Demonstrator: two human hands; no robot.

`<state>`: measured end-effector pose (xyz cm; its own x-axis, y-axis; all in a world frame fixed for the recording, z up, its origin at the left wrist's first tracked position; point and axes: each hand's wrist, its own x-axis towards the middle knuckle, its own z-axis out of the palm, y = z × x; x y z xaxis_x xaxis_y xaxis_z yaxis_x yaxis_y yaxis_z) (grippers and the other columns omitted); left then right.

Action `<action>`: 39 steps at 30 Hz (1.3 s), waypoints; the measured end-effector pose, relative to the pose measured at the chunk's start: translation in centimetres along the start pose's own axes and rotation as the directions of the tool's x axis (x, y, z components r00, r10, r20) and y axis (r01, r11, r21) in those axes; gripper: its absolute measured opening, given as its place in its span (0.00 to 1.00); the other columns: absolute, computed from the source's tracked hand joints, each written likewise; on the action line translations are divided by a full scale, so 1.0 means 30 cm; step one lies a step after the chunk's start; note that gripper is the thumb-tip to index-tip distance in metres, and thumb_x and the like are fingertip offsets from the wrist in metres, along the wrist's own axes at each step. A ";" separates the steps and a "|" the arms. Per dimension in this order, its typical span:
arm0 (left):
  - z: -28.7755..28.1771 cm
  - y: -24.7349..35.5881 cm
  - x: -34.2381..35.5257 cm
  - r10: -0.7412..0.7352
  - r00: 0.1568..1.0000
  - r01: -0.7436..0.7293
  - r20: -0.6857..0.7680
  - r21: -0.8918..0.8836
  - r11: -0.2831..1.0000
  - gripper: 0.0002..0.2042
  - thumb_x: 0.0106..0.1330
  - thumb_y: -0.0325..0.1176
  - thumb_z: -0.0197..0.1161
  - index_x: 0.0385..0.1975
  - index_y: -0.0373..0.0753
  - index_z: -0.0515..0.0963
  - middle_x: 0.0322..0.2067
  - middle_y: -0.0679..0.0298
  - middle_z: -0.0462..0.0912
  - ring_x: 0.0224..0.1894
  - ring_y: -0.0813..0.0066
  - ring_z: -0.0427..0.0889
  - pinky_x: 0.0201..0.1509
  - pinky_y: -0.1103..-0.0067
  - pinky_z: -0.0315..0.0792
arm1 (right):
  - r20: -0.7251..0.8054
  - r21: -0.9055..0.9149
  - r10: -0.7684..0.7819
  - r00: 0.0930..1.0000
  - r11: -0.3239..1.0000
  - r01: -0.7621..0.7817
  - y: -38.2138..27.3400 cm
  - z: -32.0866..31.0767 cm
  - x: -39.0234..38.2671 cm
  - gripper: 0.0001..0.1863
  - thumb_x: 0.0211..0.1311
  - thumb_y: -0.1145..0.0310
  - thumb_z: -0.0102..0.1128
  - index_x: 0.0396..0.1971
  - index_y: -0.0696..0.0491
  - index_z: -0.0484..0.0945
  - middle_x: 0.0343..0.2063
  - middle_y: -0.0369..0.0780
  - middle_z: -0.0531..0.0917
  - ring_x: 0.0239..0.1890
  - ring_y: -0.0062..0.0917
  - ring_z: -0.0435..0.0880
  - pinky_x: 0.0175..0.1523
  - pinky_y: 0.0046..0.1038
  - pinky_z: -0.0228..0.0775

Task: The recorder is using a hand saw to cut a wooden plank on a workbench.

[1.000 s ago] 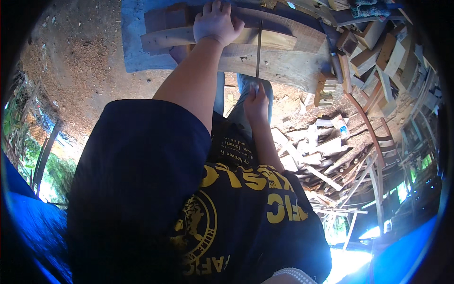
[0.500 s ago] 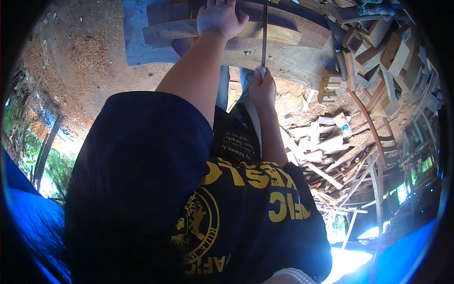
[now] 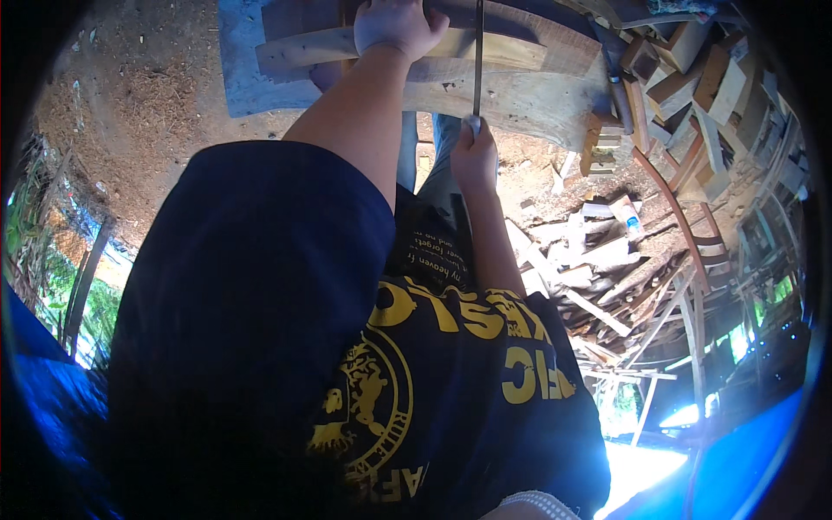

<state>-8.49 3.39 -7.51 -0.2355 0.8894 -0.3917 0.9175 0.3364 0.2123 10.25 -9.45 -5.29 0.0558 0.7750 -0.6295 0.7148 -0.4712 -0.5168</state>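
My left hand [image 3: 399,28] rests on a pale, curved wooden strip [image 3: 498,52], its thumb pointing right. The upper edge of the picture cuts off some of its fingers. Under the strip lies a wide plank [image 3: 520,106] with a rough, curved near edge, and darker boards sit behind. In my right hand [image 3: 475,160], closed just short of the plank, is the pale end of a long, thin, dark metal tool [image 3: 478,74]. The tool points away from me across the strip, right of my left hand. Its far end is out of view, and its kind is unclear.
Stacked wooden blocks and offcuts [image 3: 685,95] crowd the far right. Below them stands a curved reddish wooden piece [image 3: 672,204]. Scrap wood [image 3: 598,277] covers the ground at right, with a clear plastic bottle [image 3: 628,217] on it. Wood shavings [image 3: 143,95] litter the dirt at left.
My right hand and the tool sit slightly higher and further left in the picture. My left hand stays on the strip. The whole view has shifted a little.
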 end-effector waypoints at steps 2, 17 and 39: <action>-0.029 0.019 -0.002 -0.004 0.998 0.005 0.061 -0.012 1.000 0.26 0.55 0.46 0.54 0.51 0.38 0.71 0.50 0.56 0.71 0.54 0.59 0.71 0.52 0.64 0.71 | -0.020 0.012 -0.017 1.000 1.000 0.017 0.075 0.009 -0.026 0.15 0.65 0.65 0.48 0.45 0.59 0.73 0.34 0.54 0.81 0.40 0.49 0.80 0.45 0.38 0.71; -0.014 0.015 -0.003 0.004 0.999 -0.005 0.051 0.021 1.000 0.29 0.56 0.49 0.55 0.56 0.39 0.68 0.54 0.57 0.69 0.59 0.60 0.67 0.56 0.64 0.69 | 0.029 -0.025 0.009 1.000 1.000 -0.009 -0.013 -0.036 -0.003 0.14 0.66 0.65 0.45 0.43 0.58 0.74 0.35 0.56 0.80 0.42 0.52 0.79 0.47 0.39 0.70; -0.022 0.003 0.013 -0.006 0.989 0.009 0.151 -0.019 1.000 0.32 0.56 0.51 0.56 0.59 0.39 0.65 0.60 0.53 0.65 0.64 0.56 0.61 0.61 0.60 0.65 | 0.188 -0.082 0.142 0.972 0.988 -0.128 -0.104 -0.098 0.074 0.19 0.67 0.65 0.44 0.50 0.61 0.71 0.42 0.60 0.78 0.49 0.54 0.75 0.52 0.43 0.68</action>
<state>-8.70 3.97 -7.04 -0.1905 0.8305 -0.5234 0.9088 0.3507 0.2258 10.19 -5.03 -3.38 0.0243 0.6071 -0.7942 0.7562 -0.5308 -0.3826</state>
